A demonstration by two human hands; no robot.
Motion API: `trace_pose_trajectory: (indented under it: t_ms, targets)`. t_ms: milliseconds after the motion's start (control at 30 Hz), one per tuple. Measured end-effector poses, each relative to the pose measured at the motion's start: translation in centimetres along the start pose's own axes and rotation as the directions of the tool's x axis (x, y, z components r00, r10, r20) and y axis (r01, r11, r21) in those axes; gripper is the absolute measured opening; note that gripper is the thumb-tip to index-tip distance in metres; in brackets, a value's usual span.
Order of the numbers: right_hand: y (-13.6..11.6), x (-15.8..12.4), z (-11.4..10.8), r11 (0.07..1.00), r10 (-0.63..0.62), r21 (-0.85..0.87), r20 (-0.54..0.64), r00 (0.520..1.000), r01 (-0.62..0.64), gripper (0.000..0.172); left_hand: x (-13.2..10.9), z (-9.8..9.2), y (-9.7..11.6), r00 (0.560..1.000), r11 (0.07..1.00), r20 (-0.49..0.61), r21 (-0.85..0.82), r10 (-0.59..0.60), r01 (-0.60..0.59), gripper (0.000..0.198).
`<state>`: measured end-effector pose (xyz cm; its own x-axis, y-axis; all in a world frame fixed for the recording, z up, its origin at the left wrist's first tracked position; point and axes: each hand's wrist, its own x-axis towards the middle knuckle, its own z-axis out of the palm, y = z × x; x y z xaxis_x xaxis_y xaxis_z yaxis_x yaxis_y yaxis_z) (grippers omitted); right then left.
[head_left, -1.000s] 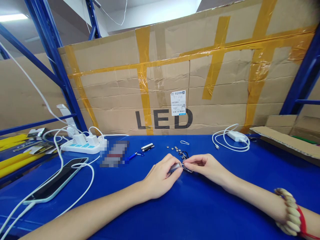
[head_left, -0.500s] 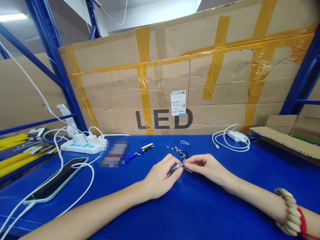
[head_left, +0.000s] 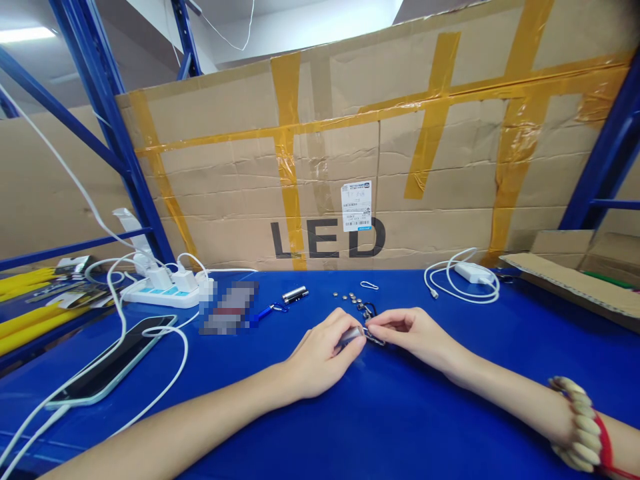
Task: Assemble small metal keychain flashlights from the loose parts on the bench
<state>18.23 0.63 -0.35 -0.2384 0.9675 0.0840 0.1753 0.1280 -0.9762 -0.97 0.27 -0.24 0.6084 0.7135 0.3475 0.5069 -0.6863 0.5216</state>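
Near the middle of the blue table (head_left: 400, 413), my left hand (head_left: 323, 357) is closed around a small silver cylinder (head_left: 351, 335). My right hand (head_left: 417, 337) pinches at the cylinder's right end, where a metal clip (head_left: 375, 339) hangs; its fingertips hide what exactly they grip. A black cord loop (head_left: 371, 309) lies just behind the fingertips. Several small round silver cells (head_left: 353, 297) lie beyond my hands, with a white cord loop (head_left: 369, 285) behind them. To their left are a silver and black cylinder (head_left: 295, 294) and a blue carabiner (head_left: 278, 307).
On the left lie a phone (head_left: 117, 360) with white cables and a power strip (head_left: 165, 295). A white adapter (head_left: 473, 273) with coiled cable and an open cardboard box (head_left: 565, 280) are at the right. A large cardboard panel (head_left: 240, 180) stands behind.
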Motion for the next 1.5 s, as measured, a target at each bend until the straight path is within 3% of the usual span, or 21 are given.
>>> trace_pose_trajectory:
  t_ms: [267,533,767,900,1067,1267,1400,1500]
  targets:
    - [0.1,-0.1,-0.1,0.997,-0.047,-0.054,-0.033,0.998,0.045,0.031,0.2,0.0,-0.1,0.999,0.998,-0.006,-0.049,0.035,-0.036,0.020]
    - [-0.5,-0.2,0.1,0.981,-0.174,-0.118,-0.213,0.961,0.152,0.028,0.3,-0.2,-0.1,0.994,0.988,0.010,-0.107,0.111,-0.109,0.021]
    - [-0.7,-0.7,0.6,0.966,-0.242,-0.123,-0.115,0.963,0.228,0.022,0.3,-0.1,0.3,0.996,0.989,-0.001,-0.120,0.091,-0.090,0.021]
    - [-0.9,-0.9,0.7,0.946,-0.300,-0.167,-0.136,0.944,0.277,0.020,0.2,-0.2,0.5,0.999,0.994,-0.009,-0.098,0.048,-0.048,0.022]
    - [-0.8,-1.2,0.6,0.916,-0.344,-0.247,-0.076,0.936,0.316,0.017,0.2,-0.2,0.5,0.998,0.992,-0.030,-0.112,0.052,-0.055,0.021]
    - [-0.7,-0.9,0.4,0.938,-0.283,-0.216,-0.034,0.959,0.269,0.016,0.2,-0.3,0.4,0.996,0.990,0.010,-0.112,0.085,-0.083,0.024]
    - [-0.8,-0.9,0.3,0.957,-0.234,-0.183,-0.038,0.971,0.224,0.017,0.0,-0.2,0.4,0.992,0.987,-0.020,-0.100,0.122,-0.123,0.024]
    - [-0.8,-0.9,0.3,0.976,-0.170,-0.129,0.029,0.985,0.173,0.020,-0.2,-0.1,0.3,0.982,0.980,-0.054,-0.075,0.182,-0.185,0.023]
